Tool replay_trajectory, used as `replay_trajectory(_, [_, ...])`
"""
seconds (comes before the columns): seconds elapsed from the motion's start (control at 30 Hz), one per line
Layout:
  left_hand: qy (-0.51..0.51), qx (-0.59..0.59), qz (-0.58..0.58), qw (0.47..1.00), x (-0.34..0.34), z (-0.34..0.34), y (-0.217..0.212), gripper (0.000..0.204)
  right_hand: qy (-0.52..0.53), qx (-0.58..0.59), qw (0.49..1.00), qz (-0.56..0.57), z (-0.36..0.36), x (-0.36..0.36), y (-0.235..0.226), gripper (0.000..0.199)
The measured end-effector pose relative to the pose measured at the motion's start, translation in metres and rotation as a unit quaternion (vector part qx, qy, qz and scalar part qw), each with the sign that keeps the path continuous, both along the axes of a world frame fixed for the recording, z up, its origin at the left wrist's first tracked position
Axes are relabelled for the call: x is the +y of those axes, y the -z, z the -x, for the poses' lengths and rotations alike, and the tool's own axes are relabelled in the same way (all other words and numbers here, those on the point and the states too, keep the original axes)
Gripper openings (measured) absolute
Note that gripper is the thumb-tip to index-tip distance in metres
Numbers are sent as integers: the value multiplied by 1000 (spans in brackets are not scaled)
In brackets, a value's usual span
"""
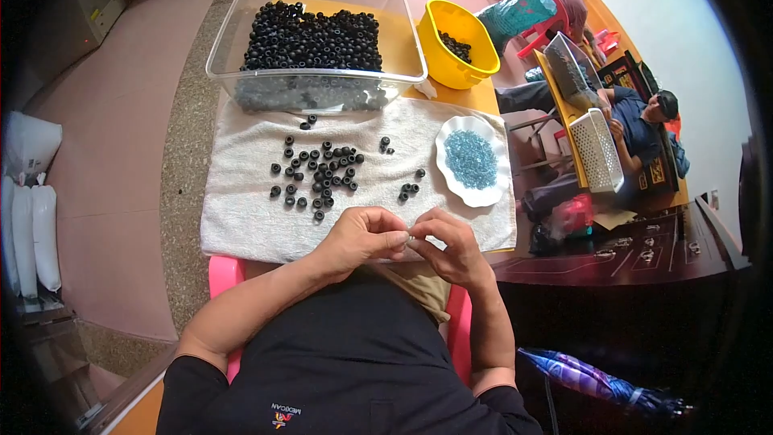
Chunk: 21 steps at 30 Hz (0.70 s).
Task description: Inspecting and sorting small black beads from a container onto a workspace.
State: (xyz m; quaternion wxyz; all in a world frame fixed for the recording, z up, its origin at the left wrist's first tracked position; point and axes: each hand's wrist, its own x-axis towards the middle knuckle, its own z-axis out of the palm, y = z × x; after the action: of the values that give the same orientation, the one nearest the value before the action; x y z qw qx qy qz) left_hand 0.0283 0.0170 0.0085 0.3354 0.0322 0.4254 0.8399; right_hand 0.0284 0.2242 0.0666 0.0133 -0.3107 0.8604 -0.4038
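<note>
At the near edge of a white towel, my left hand and my right hand meet with fingertips pinched together. A tiny pale bit shows between them, too small to name. Just beyond my left hand lies a loose cluster of small black round pieces with holes. A few more black pieces rest on the towel beyond my right hand. To the right of these stands a white scalloped plate heaped with small light-blue clear pieces.
A large clear plastic bin full of black pieces stands at the far side, with a yellow basin beside it holding more. Two people sit at right by a table with a white perforated basket. A folded umbrella lies at lower right.
</note>
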Motion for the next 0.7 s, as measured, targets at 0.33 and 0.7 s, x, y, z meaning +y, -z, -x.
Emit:
replay_trajectory(0.33, [1,-32,-19,999,-3,3,-2,13,10,34,999,19,-2,-2,13,22])
replay_trajectory(0.7, [-98,-77,-71,990,-1,2,2,10,46,51,996,50,5,-19,13,20])
